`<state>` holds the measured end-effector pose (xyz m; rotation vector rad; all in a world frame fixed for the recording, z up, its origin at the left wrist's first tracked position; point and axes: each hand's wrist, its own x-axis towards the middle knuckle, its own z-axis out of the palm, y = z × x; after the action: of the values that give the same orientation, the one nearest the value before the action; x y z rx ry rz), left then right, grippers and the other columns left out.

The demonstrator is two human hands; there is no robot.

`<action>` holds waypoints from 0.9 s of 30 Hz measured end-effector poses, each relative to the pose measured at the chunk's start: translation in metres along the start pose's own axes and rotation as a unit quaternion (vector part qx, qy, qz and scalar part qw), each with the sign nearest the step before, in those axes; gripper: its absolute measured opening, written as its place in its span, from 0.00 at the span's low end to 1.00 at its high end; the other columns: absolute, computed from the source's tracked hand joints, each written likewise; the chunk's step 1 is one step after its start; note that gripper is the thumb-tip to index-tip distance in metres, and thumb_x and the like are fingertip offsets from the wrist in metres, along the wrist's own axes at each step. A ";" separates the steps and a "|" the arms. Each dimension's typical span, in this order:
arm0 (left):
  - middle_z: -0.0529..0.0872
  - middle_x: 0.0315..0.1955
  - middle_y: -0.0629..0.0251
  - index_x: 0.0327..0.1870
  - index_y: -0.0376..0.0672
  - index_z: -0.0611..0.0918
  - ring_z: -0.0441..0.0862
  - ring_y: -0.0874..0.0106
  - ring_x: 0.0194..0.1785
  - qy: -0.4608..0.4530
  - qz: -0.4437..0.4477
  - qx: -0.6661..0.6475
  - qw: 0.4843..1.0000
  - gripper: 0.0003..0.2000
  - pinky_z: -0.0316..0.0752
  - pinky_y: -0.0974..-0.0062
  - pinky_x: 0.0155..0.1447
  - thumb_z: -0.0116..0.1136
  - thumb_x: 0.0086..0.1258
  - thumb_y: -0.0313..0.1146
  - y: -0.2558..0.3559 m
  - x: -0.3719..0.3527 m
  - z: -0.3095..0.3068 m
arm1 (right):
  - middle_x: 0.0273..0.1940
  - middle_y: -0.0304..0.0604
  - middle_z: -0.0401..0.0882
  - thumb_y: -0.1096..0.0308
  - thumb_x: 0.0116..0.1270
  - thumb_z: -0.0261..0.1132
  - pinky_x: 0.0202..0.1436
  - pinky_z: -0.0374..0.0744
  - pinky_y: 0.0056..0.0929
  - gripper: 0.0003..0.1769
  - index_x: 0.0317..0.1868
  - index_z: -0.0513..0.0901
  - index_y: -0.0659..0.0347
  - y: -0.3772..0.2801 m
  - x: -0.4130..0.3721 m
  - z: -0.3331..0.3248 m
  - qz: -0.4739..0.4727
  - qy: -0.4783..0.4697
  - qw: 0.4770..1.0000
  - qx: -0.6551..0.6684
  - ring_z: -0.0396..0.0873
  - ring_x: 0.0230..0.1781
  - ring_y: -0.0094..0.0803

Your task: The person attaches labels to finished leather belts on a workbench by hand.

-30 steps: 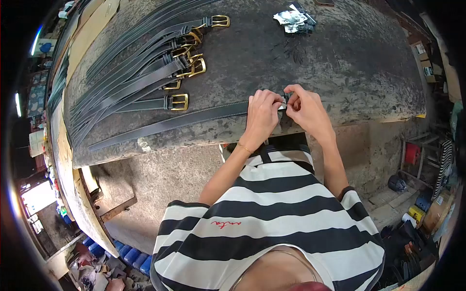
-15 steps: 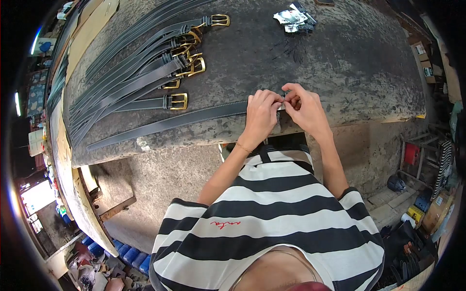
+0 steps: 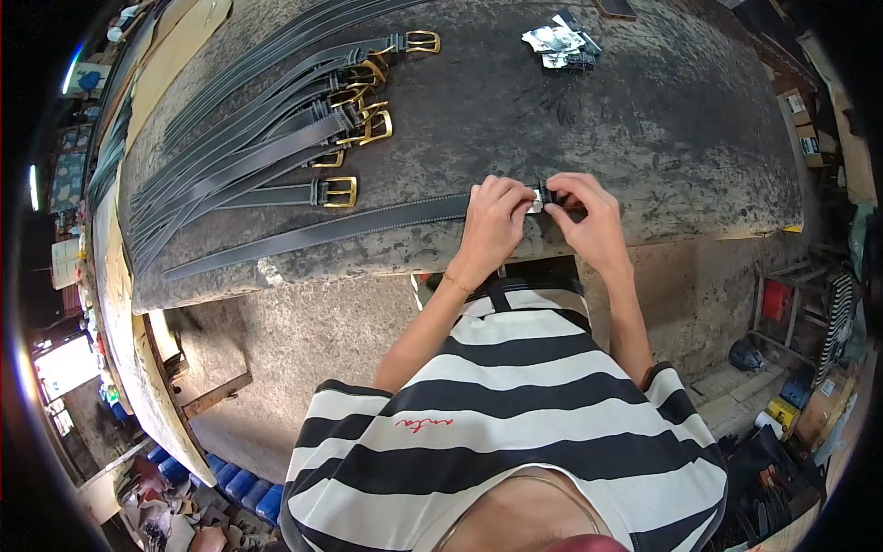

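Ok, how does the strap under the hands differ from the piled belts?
The strap lies alone near the table edge; the piled belts overlap. Several piled belts show gold buckles; the strap shows none, its right end partly hidden by the hands. Both are dark, with pale edge stitching visible.

I see a scuffed dark table (image 3: 681, 156) carrying overlapping belts (image 3: 248, 161) with gold-coloured buckles (image 3: 353, 191), a separate strap (image 3: 368, 224) along the near side, and a silvery pile (image 3: 557, 42) farther back.

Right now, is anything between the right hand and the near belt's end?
Nothing visible stands between them; the right hand is at the end of the near belt. The buckled belts lie clear, off to the left.
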<state>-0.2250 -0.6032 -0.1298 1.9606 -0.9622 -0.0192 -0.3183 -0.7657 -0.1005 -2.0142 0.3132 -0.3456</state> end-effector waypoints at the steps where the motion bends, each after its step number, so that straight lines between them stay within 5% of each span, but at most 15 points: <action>1: 0.85 0.39 0.63 0.44 0.39 0.86 0.80 0.61 0.47 -0.010 0.009 0.003 1.000 0.08 0.71 0.65 0.52 0.68 0.64 0.23 0.000 -0.001 -0.002 | 0.54 0.45 0.83 0.80 0.60 0.74 0.45 0.85 0.29 0.17 0.50 0.85 0.64 -0.001 -0.003 -0.005 -0.052 0.023 0.997 -0.046 0.85 0.49 0.36; 7: 0.84 0.46 0.60 0.47 0.39 0.86 0.79 0.59 0.53 -0.052 0.006 -0.001 0.999 0.12 0.73 0.64 0.58 0.69 0.63 0.25 0.006 -0.003 -0.017 | 0.63 0.44 0.76 0.75 0.56 0.78 0.62 0.81 0.38 0.20 0.50 0.86 0.61 0.006 -0.009 -0.017 -0.055 -0.006 0.990 -0.133 0.73 0.66 0.44; 10: 0.84 0.47 0.60 0.47 0.39 0.85 0.79 0.58 0.54 -0.058 0.006 0.000 0.998 0.12 0.73 0.62 0.60 0.70 0.62 0.25 0.004 -0.003 -0.023 | 0.63 0.43 0.76 0.72 0.54 0.79 0.67 0.77 0.42 0.23 0.52 0.86 0.59 0.003 -0.011 -0.011 -0.031 -0.014 0.994 -0.108 0.71 0.65 0.45; 27: 0.84 0.47 0.65 0.47 0.43 0.88 0.79 0.63 0.54 -0.049 0.063 0.074 0.994 0.13 0.70 0.63 0.57 0.73 0.61 0.30 0.000 0.003 -0.014 | 0.64 0.43 0.76 0.70 0.53 0.80 0.64 0.77 0.45 0.27 0.55 0.86 0.55 0.014 -0.010 0.004 -0.088 0.042 0.985 -0.139 0.72 0.63 0.47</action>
<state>-0.2180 -0.5955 -0.1206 2.0448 -1.1800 0.0283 -0.3274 -0.7651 -0.1161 -2.3133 0.2462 -0.5218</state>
